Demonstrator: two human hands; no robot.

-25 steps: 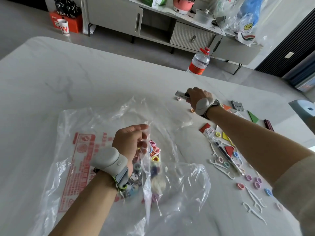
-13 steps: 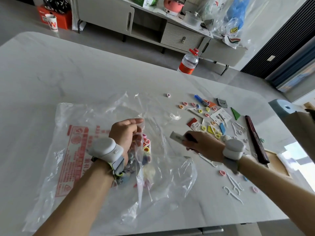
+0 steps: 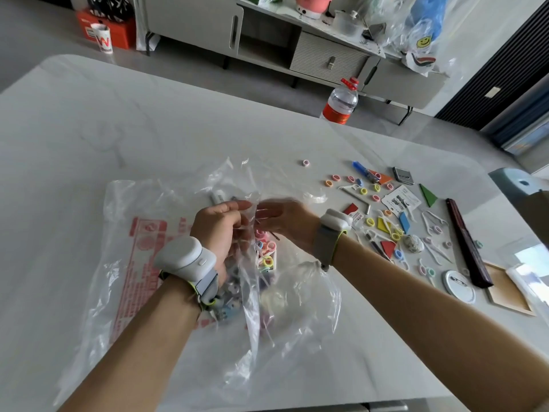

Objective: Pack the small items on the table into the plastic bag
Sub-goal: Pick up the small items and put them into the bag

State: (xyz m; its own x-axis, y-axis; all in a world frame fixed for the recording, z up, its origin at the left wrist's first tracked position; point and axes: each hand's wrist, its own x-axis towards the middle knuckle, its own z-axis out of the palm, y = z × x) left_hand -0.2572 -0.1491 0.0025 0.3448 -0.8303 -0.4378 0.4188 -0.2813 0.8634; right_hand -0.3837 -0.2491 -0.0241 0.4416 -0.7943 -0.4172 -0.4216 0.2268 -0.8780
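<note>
A clear plastic bag (image 3: 142, 263) with red print lies crumpled on the white table (image 3: 118, 129). Coloured rings (image 3: 266, 254) and other small pieces sit inside it. My left hand (image 3: 219, 230) pinches the bag's upper edge and holds the mouth up. Beside it, my right hand (image 3: 285, 221) is at the mouth with fingers loosely extended and holding nothing. A small white item (image 3: 218, 197) shows just beyond my left hand, behind the plastic. To the right, loose items are scattered: small rings (image 3: 335, 177), white floss picks (image 3: 433, 248), coloured triangles (image 3: 429, 195), a blue pen (image 3: 361, 169).
A long dark bar (image 3: 466, 242), a white round disc (image 3: 459, 285) and a wooden frame (image 3: 505, 289) lie near the table's right edge. A water bottle (image 3: 340, 104) stands on the floor beyond the far edge. A grey-blue stool (image 3: 517, 179) is at the right.
My right hand carried a small white item from the far scatter back to the bag's mouth and no longer holds it. My left hand stayed on the bag's edge.
</note>
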